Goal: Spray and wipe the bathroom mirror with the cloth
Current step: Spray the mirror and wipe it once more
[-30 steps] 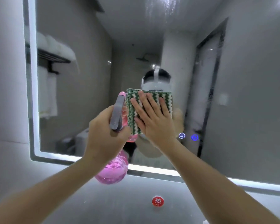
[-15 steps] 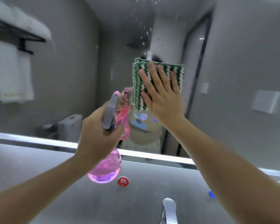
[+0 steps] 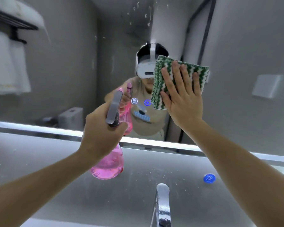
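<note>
Pressing flat right hand [image 3: 182, 97] on cloth [image 3: 161, 89], mirror [image 3: 244, 46]

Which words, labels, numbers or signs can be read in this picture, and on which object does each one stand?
Blue round sticker on the wall below the mirror: one white character, probably "冷", too blurred to be sure.
Mirror: two lit touch icons, wavy heat lines and a blue ring symbol; no letters.
Pink spray bottle: no readable label.
Cloth: no text.
</note>
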Available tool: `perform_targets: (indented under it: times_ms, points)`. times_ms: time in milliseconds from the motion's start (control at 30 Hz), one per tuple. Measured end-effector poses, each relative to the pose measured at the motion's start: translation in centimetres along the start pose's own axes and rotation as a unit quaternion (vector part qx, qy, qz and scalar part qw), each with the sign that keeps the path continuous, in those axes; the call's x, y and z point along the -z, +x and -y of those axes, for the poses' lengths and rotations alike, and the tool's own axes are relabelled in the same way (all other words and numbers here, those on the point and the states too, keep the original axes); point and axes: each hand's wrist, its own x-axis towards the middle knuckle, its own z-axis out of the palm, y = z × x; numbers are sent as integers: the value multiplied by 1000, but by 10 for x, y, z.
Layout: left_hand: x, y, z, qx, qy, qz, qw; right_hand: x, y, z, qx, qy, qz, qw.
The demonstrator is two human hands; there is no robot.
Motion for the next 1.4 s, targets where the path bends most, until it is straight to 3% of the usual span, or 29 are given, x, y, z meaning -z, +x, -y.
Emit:
perform_targets:
  times_ms: [200, 533, 667, 833, 1067, 1200, 1400]
  points:
    - [-8, -11, -5, -18, -34, 16, 999, 1, -39, 6, -34, -6, 7, 999]
    - [19, -22, 18, 7, 7, 10, 1000, -10, -49, 66, -157, 6, 3, 988]
    - [26, -22, 23, 8, 40, 12, 999, -8, -49, 61, -146, 0, -4, 989]
    - [16, -13, 8, -2, 22, 32, 999, -1, -52, 31, -68, 2, 8, 998]
    - [8, 0, -6, -4, -15, 30, 999, -3, -45, 13, -89, -8, -6, 996]
    - [16, 15, -5, -14, -3, 14, 1000, -9, -11, 15, -112, -12, -33, 993]
    - [35, 47, -4, -55, 8, 3, 998, -18, 60, 37, -72, -17, -53, 996]
